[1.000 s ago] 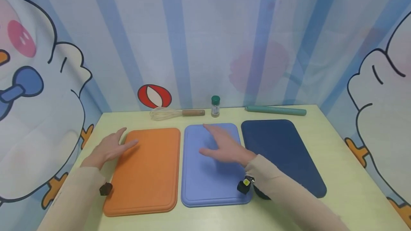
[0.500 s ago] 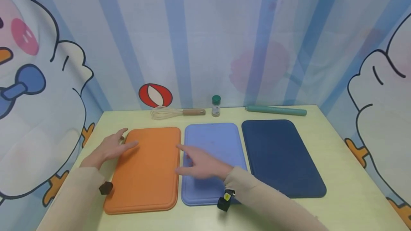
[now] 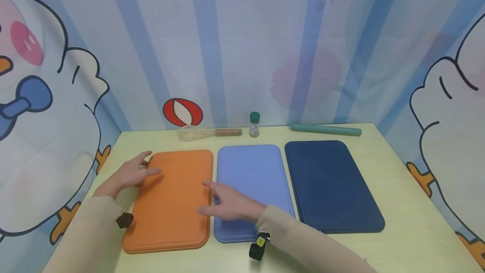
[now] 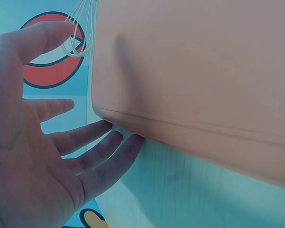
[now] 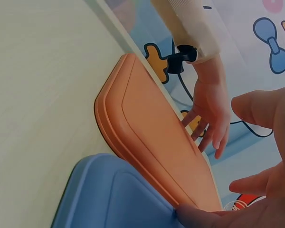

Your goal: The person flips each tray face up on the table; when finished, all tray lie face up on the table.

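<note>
An orange rectangular board (image 3: 174, 205) lies flat on the left of the table. My left hand (image 3: 130, 176) is at its far left corner, thumb hovering over the top; in the left wrist view, fingertips (image 4: 138, 138) meet the board's side edge. Beside the orange board lies a light blue board (image 3: 251, 159). Above this one is my right hand (image 3: 231, 203), its thumb and forefinger reaching over the orange board's right edge. A lower finger (image 5: 194, 216) is near the seam between the two boards; contact cannot be made out. Neither hand grips anything.
A dark navy board (image 3: 333, 184) lies on the right. Along the table's back edge are a whisk (image 3: 208, 133), a small green-capped jar (image 3: 254, 125) and a teal stick (image 3: 326, 129). A printed curtain (image 3: 250, 45) hangs behind the pale table (image 3: 413, 222).
My right hand has moved left and nearer from over the light blue board to the orange board's right edge. The left hand has hardly moved; the boards have stayed in place.
</note>
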A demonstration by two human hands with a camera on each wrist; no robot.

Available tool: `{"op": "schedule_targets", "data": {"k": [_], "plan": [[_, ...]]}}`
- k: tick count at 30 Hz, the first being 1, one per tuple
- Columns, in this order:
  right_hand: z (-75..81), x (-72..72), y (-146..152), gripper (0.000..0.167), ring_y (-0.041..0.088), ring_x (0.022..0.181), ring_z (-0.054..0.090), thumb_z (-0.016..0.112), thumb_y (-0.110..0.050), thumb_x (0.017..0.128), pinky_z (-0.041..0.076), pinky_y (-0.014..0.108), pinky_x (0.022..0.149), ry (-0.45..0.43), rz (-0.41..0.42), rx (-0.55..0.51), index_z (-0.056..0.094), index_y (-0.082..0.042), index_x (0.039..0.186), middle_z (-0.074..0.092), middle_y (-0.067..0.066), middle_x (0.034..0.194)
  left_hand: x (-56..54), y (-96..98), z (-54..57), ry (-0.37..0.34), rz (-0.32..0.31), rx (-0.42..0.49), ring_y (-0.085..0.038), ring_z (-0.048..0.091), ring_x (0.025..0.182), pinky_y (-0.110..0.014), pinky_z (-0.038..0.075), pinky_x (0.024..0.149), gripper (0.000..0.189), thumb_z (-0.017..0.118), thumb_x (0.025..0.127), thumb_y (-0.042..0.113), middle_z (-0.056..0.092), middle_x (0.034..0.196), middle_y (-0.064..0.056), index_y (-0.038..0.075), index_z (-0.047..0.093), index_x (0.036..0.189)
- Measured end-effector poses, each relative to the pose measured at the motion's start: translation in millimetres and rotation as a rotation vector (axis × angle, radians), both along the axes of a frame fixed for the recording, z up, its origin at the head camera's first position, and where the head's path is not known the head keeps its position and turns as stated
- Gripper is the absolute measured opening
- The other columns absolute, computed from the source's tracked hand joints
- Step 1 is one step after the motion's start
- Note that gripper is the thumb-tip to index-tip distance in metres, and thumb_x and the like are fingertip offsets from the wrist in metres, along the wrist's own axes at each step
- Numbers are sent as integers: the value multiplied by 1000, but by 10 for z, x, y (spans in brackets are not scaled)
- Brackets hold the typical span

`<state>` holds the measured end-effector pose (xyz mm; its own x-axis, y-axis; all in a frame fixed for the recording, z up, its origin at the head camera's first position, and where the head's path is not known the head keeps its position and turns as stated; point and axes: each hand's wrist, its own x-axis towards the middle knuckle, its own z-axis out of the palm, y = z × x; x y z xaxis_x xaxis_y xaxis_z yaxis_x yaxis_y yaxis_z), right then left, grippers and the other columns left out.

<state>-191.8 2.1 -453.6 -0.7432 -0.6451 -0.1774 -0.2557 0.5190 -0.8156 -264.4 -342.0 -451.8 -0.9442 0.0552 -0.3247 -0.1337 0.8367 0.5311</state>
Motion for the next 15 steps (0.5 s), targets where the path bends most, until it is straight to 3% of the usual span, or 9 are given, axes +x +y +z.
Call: {"op": "schedule_targets", "data": {"k": [8,15], "plan": [[72,29,-2,84,23,155,36,65,-51,101,36,45,123,-37,9,54,27,-17,168,37,2,169,-28,-2,-6,0,2,9,-48,57,123,-52,60,92,102,66,99,54,37,154,-39,1,12,166],[78,45,-51,85,25,155,36,63,-52,102,36,45,123,-41,44,82,26,-13,168,37,5,169,-42,-30,-10,-21,3,30,-48,59,122,-52,61,92,103,66,99,55,35,155,-40,1,11,167]]}}
